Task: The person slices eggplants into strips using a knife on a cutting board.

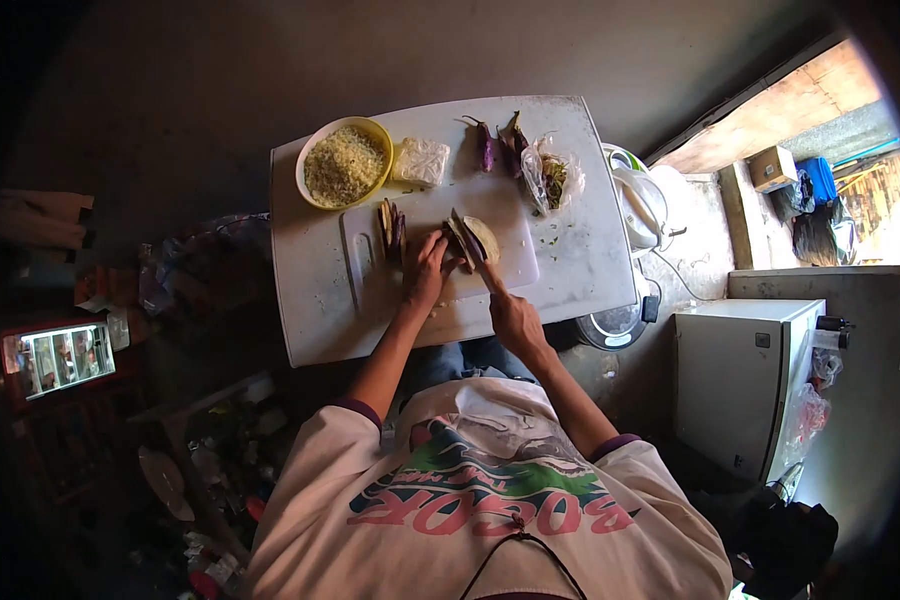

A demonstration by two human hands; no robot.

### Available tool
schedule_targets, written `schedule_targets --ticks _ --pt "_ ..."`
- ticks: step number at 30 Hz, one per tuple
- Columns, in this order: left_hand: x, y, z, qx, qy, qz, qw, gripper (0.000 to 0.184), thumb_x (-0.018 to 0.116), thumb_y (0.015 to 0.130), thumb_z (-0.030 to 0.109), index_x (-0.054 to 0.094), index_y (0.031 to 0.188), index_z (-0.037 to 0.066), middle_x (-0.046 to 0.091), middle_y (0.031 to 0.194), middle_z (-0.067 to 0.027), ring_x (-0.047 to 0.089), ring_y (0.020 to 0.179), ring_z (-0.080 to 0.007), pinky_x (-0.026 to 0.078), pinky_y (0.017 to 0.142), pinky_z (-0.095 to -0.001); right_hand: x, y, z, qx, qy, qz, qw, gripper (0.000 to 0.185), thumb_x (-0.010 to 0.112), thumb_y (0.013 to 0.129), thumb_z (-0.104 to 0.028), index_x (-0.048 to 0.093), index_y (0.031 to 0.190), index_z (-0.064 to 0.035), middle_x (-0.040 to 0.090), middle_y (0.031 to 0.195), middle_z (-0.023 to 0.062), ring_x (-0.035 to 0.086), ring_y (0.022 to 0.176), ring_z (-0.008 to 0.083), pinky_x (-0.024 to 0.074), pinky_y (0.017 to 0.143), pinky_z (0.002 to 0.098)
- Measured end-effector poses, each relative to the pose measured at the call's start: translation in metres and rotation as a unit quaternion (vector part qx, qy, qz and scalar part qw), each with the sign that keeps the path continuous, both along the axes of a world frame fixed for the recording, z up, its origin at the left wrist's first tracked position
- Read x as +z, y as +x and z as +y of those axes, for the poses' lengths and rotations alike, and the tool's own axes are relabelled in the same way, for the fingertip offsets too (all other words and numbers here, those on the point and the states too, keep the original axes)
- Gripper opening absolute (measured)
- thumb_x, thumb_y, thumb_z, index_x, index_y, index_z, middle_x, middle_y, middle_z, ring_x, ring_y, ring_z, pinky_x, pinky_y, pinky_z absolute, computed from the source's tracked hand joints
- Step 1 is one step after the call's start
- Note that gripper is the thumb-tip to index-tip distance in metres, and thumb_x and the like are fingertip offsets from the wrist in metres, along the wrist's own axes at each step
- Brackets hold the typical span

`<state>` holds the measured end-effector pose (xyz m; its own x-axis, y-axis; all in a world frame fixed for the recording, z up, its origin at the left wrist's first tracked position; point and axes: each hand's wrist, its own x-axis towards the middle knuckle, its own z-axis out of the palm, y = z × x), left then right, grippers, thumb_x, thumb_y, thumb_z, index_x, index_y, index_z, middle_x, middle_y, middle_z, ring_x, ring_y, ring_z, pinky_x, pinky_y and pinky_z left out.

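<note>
On a white cutting board [515, 265], my right hand [518, 325] is closed round the handle of a knife [473, 247]. Its blade points away from me and lies against a piece of purple eggplant [457, 229]. Bent fingers of my left hand [427, 270] press on that piece, just left of the blade. A pale, rounded piece [484, 238] lies right of the knife; I cannot tell its kind. Cut eggplant strips [392, 230] lie together at the board's left. Whole purple eggplants [485, 147] rest behind the board.
A yellow bowl [382, 132] of pale shredded food stands at the table's back left, beside a plastic-wrapped block [421, 162]. A clear bag [553, 178] with greenish contents lies back right. White appliances [642, 205] stand off the table's right edge; a small white fridge [735, 370] is farther right.
</note>
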<state>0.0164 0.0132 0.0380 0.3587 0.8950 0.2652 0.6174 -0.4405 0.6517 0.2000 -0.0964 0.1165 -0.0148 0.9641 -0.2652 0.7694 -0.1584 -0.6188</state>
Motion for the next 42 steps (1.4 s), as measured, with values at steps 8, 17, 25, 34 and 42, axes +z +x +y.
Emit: schedule_targets --ticks 8,17,25,34,42 --pt "-0.032 0.003 -0.001 0.061 0.037 0.03 0.997 0.076 0.065 0.085 0.06 0.063 0.114 -0.01 0.057 0.133 -0.0285 0.061 0.113 -0.0426 0.05 0.096 -0.0451 -0.001 -0.007 -0.001 0.041 0.02 -0.06 0.997 0.074 0.047 0.094 -0.009 0.017 0.16 -0.0269 0.066 0.076 0.0251 0.065 0.063 0.0416 0.0495 0.059 0.0549" --pt "-0.033 0.002 0.002 0.056 0.011 0.015 0.998 0.075 0.06 0.086 0.062 0.064 0.11 -0.009 0.058 0.132 -0.027 0.059 0.115 -0.0445 0.05 0.096 -0.0463 0.002 -0.013 0.002 0.026 0.012 -0.063 0.998 0.074 0.047 0.096 -0.01 0.016 0.16 -0.0295 0.063 0.065 0.0245 0.062 0.056 0.0434 0.0487 0.057 0.0566" --pt "-0.042 0.004 0.004 0.045 -0.019 -0.049 0.998 0.084 0.054 0.086 0.069 0.062 0.111 -0.011 0.054 0.133 -0.0295 0.05 0.125 -0.0457 0.04 0.106 -0.0492 0.017 -0.012 0.013 0.034 0.028 -0.069 0.997 0.077 0.047 0.092 -0.006 0.019 0.159 -0.0306 0.065 0.07 0.0265 0.065 0.062 0.0443 0.0522 0.061 0.0568" --pt "-0.031 0.001 0.005 0.026 -0.055 -0.081 0.995 0.086 0.058 0.084 0.07 0.063 0.113 -0.011 0.051 0.134 -0.034 0.048 0.124 -0.0496 0.038 0.106 -0.0512 0.008 -0.01 0.022 0.034 0.06 -0.014 0.998 0.071 0.044 0.094 -0.008 0.022 0.158 -0.0307 0.065 0.073 0.0299 0.066 0.068 0.0491 0.0517 0.066 0.06" --pt "-0.029 0.003 0.005 0.039 -0.034 -0.076 0.996 0.077 0.064 0.083 0.062 0.065 0.107 -0.011 0.059 0.121 -0.0307 0.054 0.116 -0.0469 0.042 0.102 -0.0495 0.004 -0.015 0.036 0.021 -0.004 0.001 1.0 0.068 0.042 0.096 -0.01 0.022 0.158 -0.0307 0.065 0.081 0.0341 0.065 0.072 0.0509 0.0517 0.069 0.0597"
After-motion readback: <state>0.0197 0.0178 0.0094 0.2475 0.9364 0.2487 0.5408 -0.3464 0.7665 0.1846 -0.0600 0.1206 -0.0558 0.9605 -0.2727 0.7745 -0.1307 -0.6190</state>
